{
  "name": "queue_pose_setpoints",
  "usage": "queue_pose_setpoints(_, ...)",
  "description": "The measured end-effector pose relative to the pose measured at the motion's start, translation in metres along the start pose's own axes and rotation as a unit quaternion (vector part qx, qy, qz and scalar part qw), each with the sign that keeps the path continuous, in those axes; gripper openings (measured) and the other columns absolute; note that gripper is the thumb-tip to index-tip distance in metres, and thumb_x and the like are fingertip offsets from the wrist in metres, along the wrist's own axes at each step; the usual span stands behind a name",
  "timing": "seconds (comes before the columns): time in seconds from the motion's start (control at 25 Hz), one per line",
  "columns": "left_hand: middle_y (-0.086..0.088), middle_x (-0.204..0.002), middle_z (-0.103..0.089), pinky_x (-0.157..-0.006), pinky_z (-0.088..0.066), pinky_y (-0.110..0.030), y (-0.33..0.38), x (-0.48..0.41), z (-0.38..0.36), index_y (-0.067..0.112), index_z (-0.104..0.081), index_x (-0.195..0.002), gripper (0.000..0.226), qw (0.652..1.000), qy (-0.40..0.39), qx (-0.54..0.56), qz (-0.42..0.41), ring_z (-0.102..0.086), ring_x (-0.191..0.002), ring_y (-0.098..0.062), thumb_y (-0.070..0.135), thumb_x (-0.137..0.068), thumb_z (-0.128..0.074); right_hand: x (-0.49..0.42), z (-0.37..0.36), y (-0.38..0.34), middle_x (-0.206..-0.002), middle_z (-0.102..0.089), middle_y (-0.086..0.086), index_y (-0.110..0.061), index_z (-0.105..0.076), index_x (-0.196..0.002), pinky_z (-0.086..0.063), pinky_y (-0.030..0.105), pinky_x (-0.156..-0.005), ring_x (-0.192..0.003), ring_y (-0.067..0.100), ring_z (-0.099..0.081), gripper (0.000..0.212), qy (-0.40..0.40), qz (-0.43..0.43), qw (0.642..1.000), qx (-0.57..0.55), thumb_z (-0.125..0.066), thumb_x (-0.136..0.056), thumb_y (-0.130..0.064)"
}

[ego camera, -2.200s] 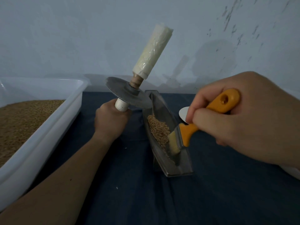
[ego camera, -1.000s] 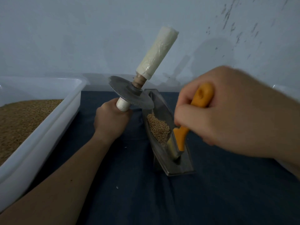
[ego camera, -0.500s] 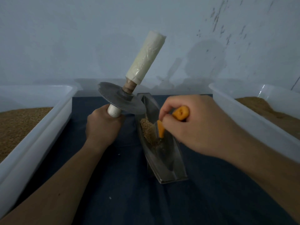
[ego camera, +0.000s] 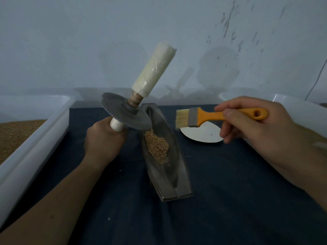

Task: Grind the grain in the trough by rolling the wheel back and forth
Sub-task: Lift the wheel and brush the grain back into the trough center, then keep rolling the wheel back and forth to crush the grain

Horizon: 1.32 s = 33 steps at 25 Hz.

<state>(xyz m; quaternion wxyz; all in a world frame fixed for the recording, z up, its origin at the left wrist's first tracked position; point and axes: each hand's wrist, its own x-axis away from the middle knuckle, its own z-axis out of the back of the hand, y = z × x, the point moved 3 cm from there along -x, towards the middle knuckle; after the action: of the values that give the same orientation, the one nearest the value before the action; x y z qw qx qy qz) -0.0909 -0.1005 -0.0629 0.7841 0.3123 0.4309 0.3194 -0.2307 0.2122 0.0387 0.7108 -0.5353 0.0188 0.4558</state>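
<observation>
The left hand (ego camera: 104, 140) is curled tight round the lower, white-wrapped handle (ego camera: 116, 127) of the grey metal grinding wheel (ego camera: 123, 114), with the axle tilted so that its upper handle, wrapped in cream plastic film (ego camera: 154, 68), leans up and to the right. The disc is lifted out of the long boat-shaped metal trough (ego camera: 166, 174). Its lower right edge hangs over the trough's far end, and whether the two touch cannot be told from this view.

The right hand (ego camera: 256, 128) pinches the orange plastic handle of a flat paintbrush with pale bristles (ego camera: 228, 115) between thumb and curled fingers. The brush lies level in the air, bristles pointing left toward the wheel, clear of the trough and above a white rounded sheet (ego camera: 201, 135) that lies flat to the trough's right.

A small heap of tan grain (ego camera: 156, 147) sits in the far half of the trough; the near half shows bare metal. The trough stands on a dark blue cloth (ego camera: 230, 200). At the left edge is a white plastic tub (ego camera: 35, 147) holding more tan grain, at the right another white tub (ego camera: 297, 110). Behind is a pale, scuffed wall (ego camera: 70, 41).
</observation>
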Motion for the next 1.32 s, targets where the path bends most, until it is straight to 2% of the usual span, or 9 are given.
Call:
queue_pose_setpoints(0.2,0.010,-0.067,-0.064,-0.063,-0.056,-0.042,0.006,0.005,-0.001,0.046,-0.060,-0.075,0.016,0.999,-0.002,-0.033,-0.016,-0.063,-0.067,-0.018,0.040,-0.079,-0.074,-0.004,0.004,0.068,-0.081,-0.066,-0.011,-0.057,-0.053,-0.134,-0.051,0.024,-0.070,-0.076,0.003,-0.064,0.045,-0.052,0.076,0.957,0.274,-0.060,-0.099,-0.030)
queue_pose_setpoints(0.56,0.011,-0.065,-0.062,-0.060,-0.051,-0.037,0.008,0.005,-0.002,0.035,-0.057,-0.066,0.024,0.998,0.005,-0.060,-0.025,-0.061,-0.066,-0.015,0.040,-0.081,-0.074,-0.002,-0.015,0.122,-0.096,-0.041,-0.018,-0.050,-0.028,-0.153,-0.048,0.029,-0.076,-0.087,0.004,-0.044,0.063,-0.180,0.000,0.858,0.482,-0.035,-0.092,-0.067)
queue_pose_setpoints(0.68,0.012,-0.066,-0.061,-0.059,-0.049,-0.034,0.010,0.009,-0.003,0.038,-0.056,-0.067,0.022,0.997,0.006,-0.070,-0.029,-0.060,-0.065,-0.014,0.040,-0.081,-0.073,-0.003,-0.010,0.085,-0.104,-0.044,-0.010,-0.039,-0.040,-0.149,-0.050,0.035,-0.079,-0.093,0.010,-0.048,0.055,-0.047,0.017,0.902,0.429,-0.051,-0.096,-0.051)
queue_pose_setpoints(0.8,0.011,-0.064,-0.059,-0.056,-0.051,-0.036,0.018,0.010,0.001,0.035,-0.056,-0.070,0.018,0.983,0.018,-0.167,-0.074,-0.058,-0.061,-0.020,0.041,-0.081,-0.068,-0.014,-0.025,0.026,-0.129,-0.044,-0.003,-0.024,-0.040,-0.147,-0.048,0.043,-0.093,-0.113,0.022,-0.048,0.070,0.073,0.162,0.908,0.380,-0.066,-0.082,-0.021)
queue_pose_setpoints(0.96,0.010,-0.053,-0.043,-0.046,-0.022,-0.020,0.040,0.007,0.013,0.026,-0.047,-0.067,0.023,0.914,0.053,-0.350,-0.197,-0.038,-0.045,-0.016,0.029,-0.075,-0.068,-0.049,-0.073,-0.009,-0.152,-0.036,0.002,-0.024,-0.028,-0.153,-0.015,0.053,-0.120,-0.144,0.027,-0.028,0.089,-0.076,0.158,0.836,0.519,-0.069,-0.075,-0.017)
queue_pose_setpoints(1.04,0.010,-0.052,-0.039,-0.046,-0.014,-0.019,0.050,0.009,0.016,0.026,-0.040,-0.065,0.030,0.892,0.039,-0.386,-0.231,-0.031,-0.043,-0.015,0.024,-0.068,-0.070,-0.061,-0.089,0.000,-0.124,-0.056,-0.004,-0.029,-0.047,-0.131,-0.023,0.047,-0.114,-0.124,0.023,-0.050,0.056,-0.117,0.136,0.816,0.550,-0.068,-0.080,-0.024)
queue_pose_setpoints(1.12,0.010,-0.053,-0.040,-0.046,-0.012,-0.019,0.056,0.013,0.014,0.025,-0.039,-0.065,0.035,0.878,0.020,-0.408,-0.249,-0.030,-0.044,-0.014,0.023,-0.065,-0.073,-0.065,-0.095,0.011,-0.089,-0.057,-0.008,-0.030,-0.048,-0.097,-0.038,0.037,-0.084,-0.092,0.023,-0.061,0.023,-0.109,0.148,0.814,0.551,-0.066,-0.083,-0.028)
queue_pose_setpoints(1.2,0.009,-0.053,-0.041,-0.047,-0.007,-0.019,0.059,0.016,0.008,0.026,-0.036,-0.065,0.041,0.860,0.006,-0.432,-0.271,-0.027,-0.045,-0.014,0.024,-0.061,-0.077,-0.066,-0.098,0.030,-0.082,-0.044,-0.008,-0.030,-0.039,-0.083,-0.027,0.032,-0.058,-0.074,0.024,-0.053,0.029,-0.119,0.133,0.830,0.529,-0.069,-0.084,-0.030)
queue_pose_setpoints(1.32,0.012,-0.054,-0.033,-0.047,-0.004,-0.020,0.058,0.014,-0.004,0.029,-0.032,-0.066,0.049,0.843,-0.017,-0.465,-0.268,-0.021,-0.044,-0.011,0.028,-0.059,-0.080,-0.071,-0.101,0.056,-0.072,-0.036,-0.009,-0.034,-0.030,-0.075,-0.019,0.029,-0.049,-0.064,0.020,-0.040,0.041,-0.130,0.131,0.829,0.528,-0.071,-0.080,-0.032)
